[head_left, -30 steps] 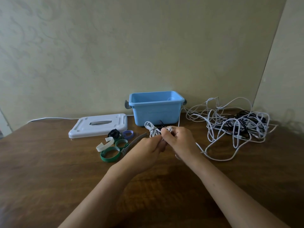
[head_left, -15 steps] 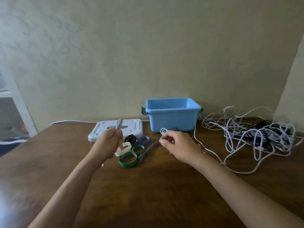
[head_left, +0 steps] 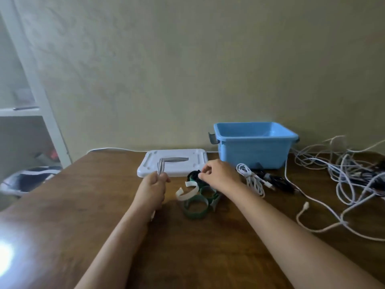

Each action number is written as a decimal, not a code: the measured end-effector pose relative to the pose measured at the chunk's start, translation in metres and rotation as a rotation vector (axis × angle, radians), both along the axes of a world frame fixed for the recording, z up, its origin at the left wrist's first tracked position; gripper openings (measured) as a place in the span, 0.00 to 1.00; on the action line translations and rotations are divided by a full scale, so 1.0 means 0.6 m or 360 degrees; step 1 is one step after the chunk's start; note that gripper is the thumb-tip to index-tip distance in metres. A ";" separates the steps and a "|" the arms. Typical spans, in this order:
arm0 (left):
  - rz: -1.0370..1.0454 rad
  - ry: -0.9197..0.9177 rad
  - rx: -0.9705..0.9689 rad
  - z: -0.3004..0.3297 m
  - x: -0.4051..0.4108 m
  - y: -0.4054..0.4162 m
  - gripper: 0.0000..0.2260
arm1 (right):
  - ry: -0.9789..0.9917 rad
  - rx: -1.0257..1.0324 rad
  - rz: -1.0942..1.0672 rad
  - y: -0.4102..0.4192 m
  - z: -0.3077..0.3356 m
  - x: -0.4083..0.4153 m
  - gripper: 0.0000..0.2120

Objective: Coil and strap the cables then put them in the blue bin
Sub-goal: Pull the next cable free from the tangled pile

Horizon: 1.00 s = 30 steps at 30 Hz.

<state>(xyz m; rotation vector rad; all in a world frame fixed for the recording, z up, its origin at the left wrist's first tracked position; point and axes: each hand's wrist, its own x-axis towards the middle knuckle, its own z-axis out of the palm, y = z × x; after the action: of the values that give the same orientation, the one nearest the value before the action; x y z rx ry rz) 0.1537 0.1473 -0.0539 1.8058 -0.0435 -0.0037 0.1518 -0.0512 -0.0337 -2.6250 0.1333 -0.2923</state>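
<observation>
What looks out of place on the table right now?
Nothing looks damaged or spilled. The bin's white lid lies off, left of the blue bin. The tangled cables at right are unsorted, and one white cable end trails loose toward the front.

We can read no text, label, brand or number anywhere here. The motion blur leaves us nothing legible on any surface.
</observation>
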 end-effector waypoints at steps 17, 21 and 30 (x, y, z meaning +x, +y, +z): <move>0.0028 -0.0211 0.0136 -0.006 0.008 -0.019 0.10 | -0.0450 0.0455 0.0031 -0.006 -0.003 0.017 0.07; 0.0019 -0.0284 0.0149 0.000 -0.005 -0.018 0.12 | -0.0401 0.0548 0.0178 -0.008 -0.011 0.013 0.07; -0.0012 -0.0127 0.0240 0.002 -0.012 -0.025 0.06 | -0.0286 0.0659 0.0308 0.007 -0.016 0.013 0.06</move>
<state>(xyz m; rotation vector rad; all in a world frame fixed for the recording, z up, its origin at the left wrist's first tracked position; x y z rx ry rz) 0.1464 0.1321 -0.0527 1.9562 -0.1093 0.0615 0.1598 -0.0471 -0.0432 -2.1702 -0.1104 -0.3857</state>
